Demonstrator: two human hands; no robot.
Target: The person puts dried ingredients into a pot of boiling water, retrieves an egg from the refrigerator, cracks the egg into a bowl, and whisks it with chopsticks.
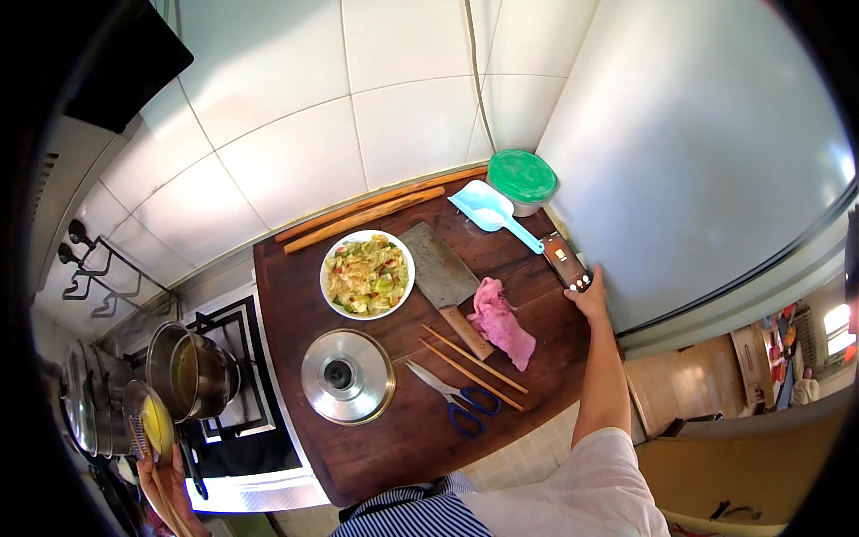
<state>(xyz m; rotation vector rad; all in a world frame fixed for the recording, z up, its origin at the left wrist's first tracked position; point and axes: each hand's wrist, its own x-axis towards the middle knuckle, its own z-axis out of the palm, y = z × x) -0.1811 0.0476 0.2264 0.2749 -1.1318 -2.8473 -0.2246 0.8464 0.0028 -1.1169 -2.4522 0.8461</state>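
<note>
At the lower left, my left hand [164,480] holds a clear glass bowl [139,403] with yellow liquid in it, which looks like beaten egg. A pair of wooden chopsticks [159,486] is in the same hand. The bowl is tilted beside a steel pot [186,376] on the gas stove [251,362]. On the right, my right hand [590,295] grips the lower end of a smartphone [565,260] whose screen is lit. The phone lies along the right side of the wooden counter [275,295], close to a pale appliance side, probably a refrigerator [678,168].
The counter bears a bowl of chopped cabbage [368,275], a cleaver [439,268], a pink cloth [503,325], loose chopsticks [473,369], scissors [453,396] and a pot lid [349,386]. Behind are rolling pins [362,218], a blue scoop [493,211] and a green-lidded tub [522,176].
</note>
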